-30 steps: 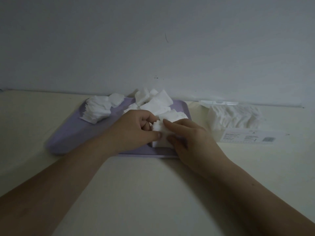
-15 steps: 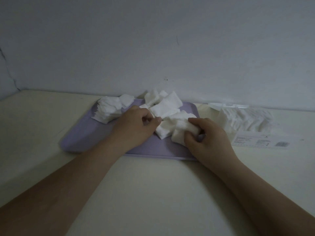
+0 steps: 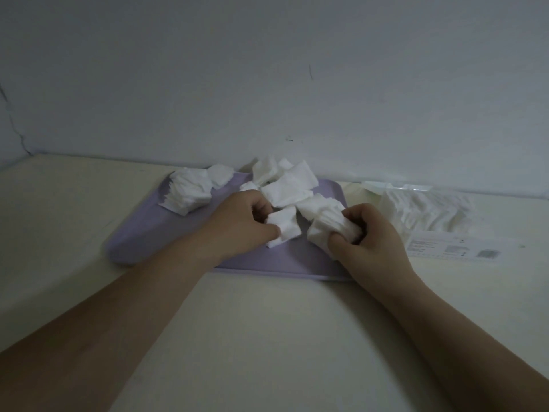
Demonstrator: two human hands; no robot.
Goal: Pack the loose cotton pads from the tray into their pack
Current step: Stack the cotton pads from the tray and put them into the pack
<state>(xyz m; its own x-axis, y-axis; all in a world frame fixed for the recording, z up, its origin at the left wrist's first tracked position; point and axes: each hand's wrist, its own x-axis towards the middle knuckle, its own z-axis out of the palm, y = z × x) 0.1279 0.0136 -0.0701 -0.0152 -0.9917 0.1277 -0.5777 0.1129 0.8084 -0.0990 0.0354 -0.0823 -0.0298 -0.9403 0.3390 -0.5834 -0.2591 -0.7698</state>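
A lilac tray lies on the cream table and holds white square cotton pads. One stack of pads sits at its back left, and a loose heap lies at the back middle. My left hand pinches a small bunch of pads over the tray's middle. Just to the right, my right hand grips a thicker bunch of pads at the tray's right end. The clear plastic pack, partly filled with pads, lies on the table to the right of the tray.
A grey-white wall rises directly behind the tray and pack. The pack's printed label flap lies flat toward me. Bare table surface stretches in front of the tray, between my forearms.
My hands have drawn apart. The right hand gathered a thicker bunch and moved right toward the pack; the left now pinches its own small bunch. The view has also shifted slightly left.
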